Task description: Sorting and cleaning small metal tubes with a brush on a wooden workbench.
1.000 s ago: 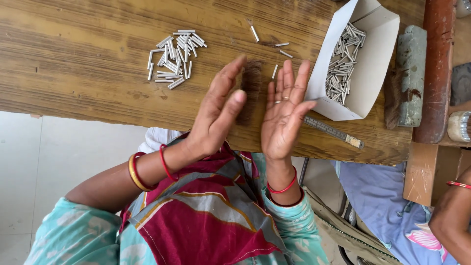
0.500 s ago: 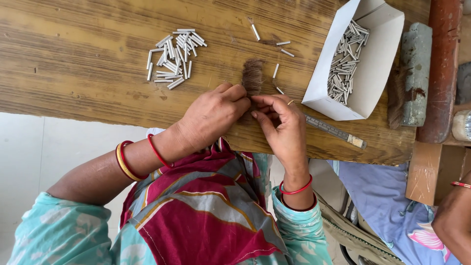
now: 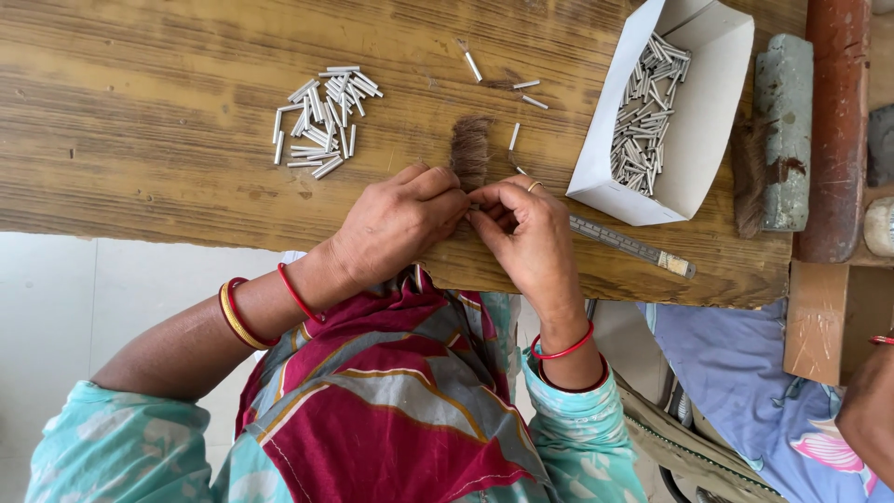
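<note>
A small tuft of brown bristles [image 3: 470, 152] lies on the wooden table [image 3: 149, 177], fanning away from me. My left hand [image 3: 396, 222] and my right hand [image 3: 527, 235] meet at its near end, and the fingertips of both pinch the base of the tuft. What lies between the fingertips is hidden. A pile of several short silver tubes [image 3: 323, 119] lies to the left of my hands. A few loose tubes [image 3: 514, 136] lie just beyond the tuft.
A white cardboard box [image 3: 710, 112] holding several silver tubes stands at the right. A metal ruler [image 3: 631, 246] lies near the table's front edge. Further right are a grey block [image 3: 785, 102], another brown tuft [image 3: 748, 179] and a reddish bar [image 3: 835, 130]. Another person's arm [image 3: 866, 414] shows at bottom right.
A second ago both palms were raised, open and facing each other. They came down onto the table, and their fingertips now pinch the base of the brown tuft.
</note>
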